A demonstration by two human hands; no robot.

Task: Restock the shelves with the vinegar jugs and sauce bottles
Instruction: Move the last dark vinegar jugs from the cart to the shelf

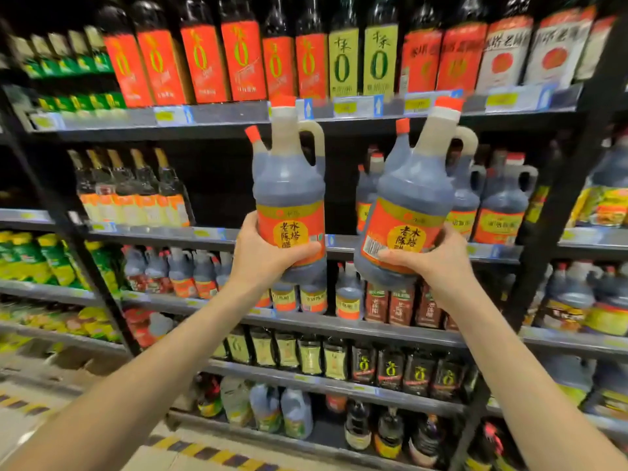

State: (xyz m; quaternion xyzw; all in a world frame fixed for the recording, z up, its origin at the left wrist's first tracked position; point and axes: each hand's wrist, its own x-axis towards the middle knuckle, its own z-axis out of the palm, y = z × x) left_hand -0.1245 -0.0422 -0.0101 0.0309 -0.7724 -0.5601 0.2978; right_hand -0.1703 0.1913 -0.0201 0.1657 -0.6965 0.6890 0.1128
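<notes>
Head view of a stocked supermarket shelving unit, with both of the person's arms raised in front of it. The left hand (261,258) grasps the left vinegar jug (289,188) around its lower body, thumb lying across the bottom of the orange label. This jug is upright, with its loop handle to the right and its small red-capped spout to the left. The right hand (438,263) grasps the right vinegar jug (409,198) in the same way, low on the body. This jug is tilted, with its red cap leaning to the right. Both jugs are held in the air, side by side but apart, in front of the second shelf (210,234).

On that shelf, matching shelved jugs (499,205) stand just behind and to the right of the right jug. A row of gold-capped bottles (136,192) stands at the left, and a dark gap lies between the two groups. On the top shelf stand red-labelled bottles (204,62) and two green-labelled bottles (360,62). Smaller jugs (190,275) fill the shelf below the hands. Striped tape (210,453) marks the floor.
</notes>
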